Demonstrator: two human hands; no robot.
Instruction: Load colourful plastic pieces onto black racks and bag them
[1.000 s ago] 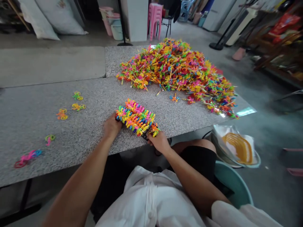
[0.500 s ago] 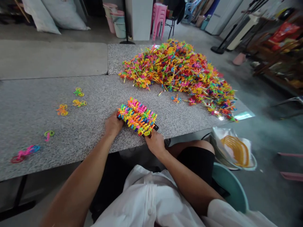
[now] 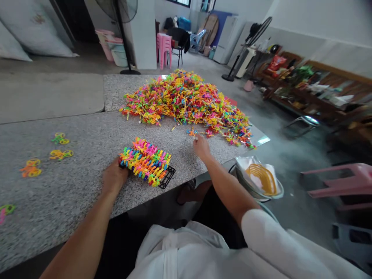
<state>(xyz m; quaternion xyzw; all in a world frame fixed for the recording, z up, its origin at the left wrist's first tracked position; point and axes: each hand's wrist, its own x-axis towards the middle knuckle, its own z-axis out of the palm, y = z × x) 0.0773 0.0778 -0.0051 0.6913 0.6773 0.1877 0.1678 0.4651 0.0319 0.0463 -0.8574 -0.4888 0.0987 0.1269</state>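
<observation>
Right hand [image 3: 201, 146] now off rack [image 3: 146, 161]

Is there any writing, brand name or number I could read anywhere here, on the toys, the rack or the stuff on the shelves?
None can be read.
The red packet on the shelf may be printed, but it is too small and blurred.
The plastic toy pieces, the black rack and the table show no lettering.

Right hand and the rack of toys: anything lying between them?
Head view: only bare speckled tabletop lies between the right hand and the rack of toys; no loose pieces there.
</observation>
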